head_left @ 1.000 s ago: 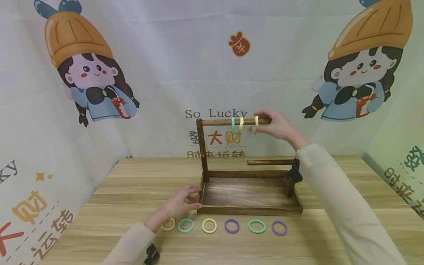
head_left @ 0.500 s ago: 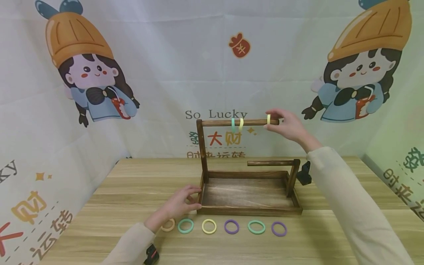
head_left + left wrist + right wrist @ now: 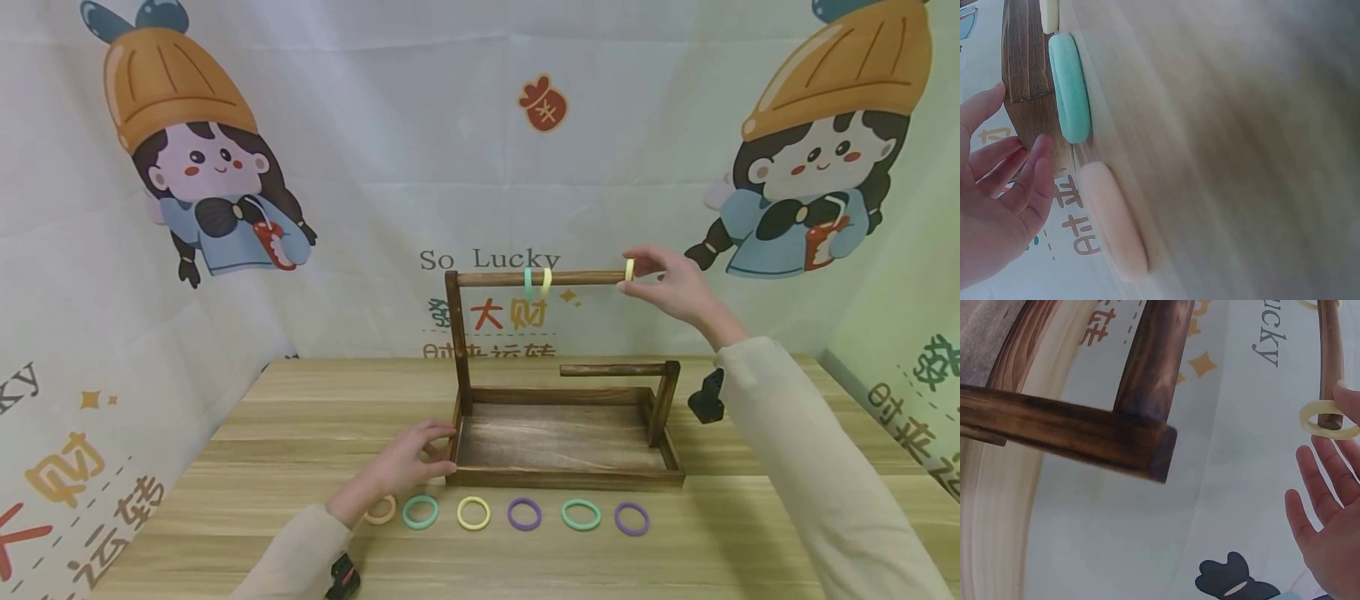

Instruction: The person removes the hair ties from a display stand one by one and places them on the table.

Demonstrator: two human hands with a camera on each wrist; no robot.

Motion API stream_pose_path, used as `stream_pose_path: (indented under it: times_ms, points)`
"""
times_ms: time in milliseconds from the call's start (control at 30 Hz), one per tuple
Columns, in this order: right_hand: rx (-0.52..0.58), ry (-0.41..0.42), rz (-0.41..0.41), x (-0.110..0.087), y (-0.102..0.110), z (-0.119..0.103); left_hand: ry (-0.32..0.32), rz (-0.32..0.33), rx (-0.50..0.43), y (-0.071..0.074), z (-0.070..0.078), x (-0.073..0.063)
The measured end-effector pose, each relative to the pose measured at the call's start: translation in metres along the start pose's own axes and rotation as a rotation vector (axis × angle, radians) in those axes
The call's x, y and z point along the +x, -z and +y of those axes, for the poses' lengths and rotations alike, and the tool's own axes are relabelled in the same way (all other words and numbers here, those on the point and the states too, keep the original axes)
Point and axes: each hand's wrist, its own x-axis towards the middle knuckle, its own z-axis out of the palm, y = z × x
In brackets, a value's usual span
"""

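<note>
My right hand [image 3: 671,283] pinches a yellow ring [image 3: 629,270] at the free right end of the upper bar [image 3: 495,278]. In the right wrist view, the yellow ring [image 3: 1309,417] circles the bar's tip. A green ring [image 3: 528,283] and another yellow ring [image 3: 546,283] hang farther left on that bar. My left hand [image 3: 401,461] rests against the left end of the wooden tray stand [image 3: 562,477], fingers loosely bent. Its fingers [image 3: 1041,147] lie by the tray's end wall in the left wrist view, beside a green ring [image 3: 1071,87] and a peach ring [image 3: 1113,219].
A lower bar [image 3: 611,369] juts left from the short post [image 3: 663,404]. Several rings lie in a row before the tray, including a yellow ring [image 3: 474,512], a purple ring [image 3: 524,513] and a purple ring [image 3: 632,518]. A printed cloth [image 3: 375,125] hangs behind.
My right hand has slid the pinched yellow ring rightward along the upper bar to its free end. The left hand and the other rings have stayed in place.
</note>
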Motion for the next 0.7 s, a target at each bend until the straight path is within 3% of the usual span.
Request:
stream_pose_path:
  times_ms: [367, 700]
  points:
    - [0.032, -0.008, 0.059, -0.008, 0.012, 0.010, 0.007, -0.007, -0.002, 0.001, 0.001, 0.000]
    - [-0.011, -0.048, 0.055, -0.017, 0.021, 0.018, 0.005, -0.002, -0.011, 0.000, 0.001, 0.000]
